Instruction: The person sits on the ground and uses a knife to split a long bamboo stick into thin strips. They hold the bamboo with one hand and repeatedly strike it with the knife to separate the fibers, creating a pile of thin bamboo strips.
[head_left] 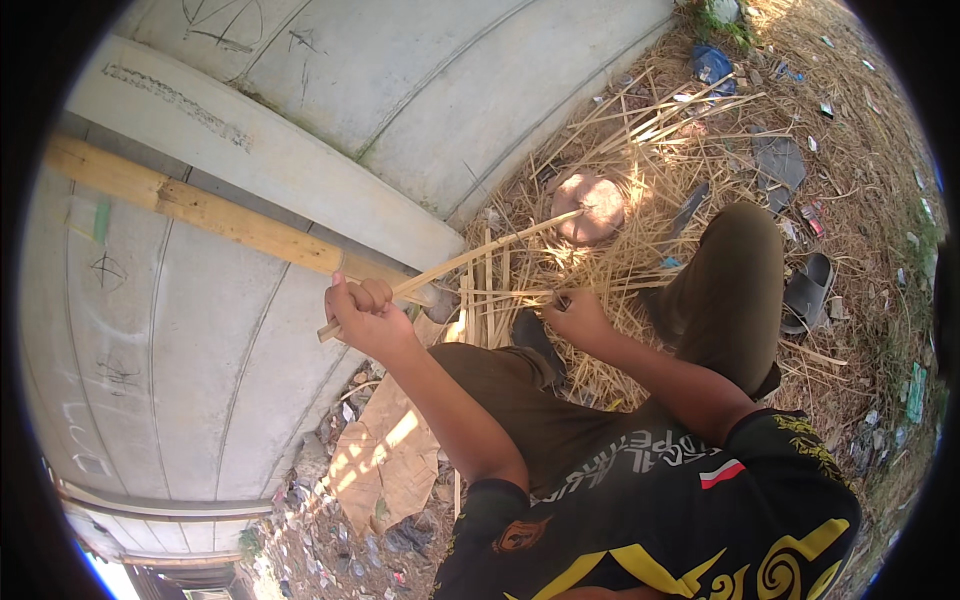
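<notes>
Head view: gripping a long pale strip (480,256) in the left hand (370,318), apparently at a stage of preparing strips.

Closing the left fingers around the near end; slanting the far end over or against a round block (590,200), impossible to tell which; curling the right hand (580,318) near scattered strips (620,265), impossible to tell around what; probably calling next for steadying the strip and bringing the right hand to it.

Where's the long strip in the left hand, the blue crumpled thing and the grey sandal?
Long strip (488,253): head view, partway along its length.
Blue crumpled thing (712,67): head view, its middle.
Grey sandal (803,297): head view, near its middle.
</notes>
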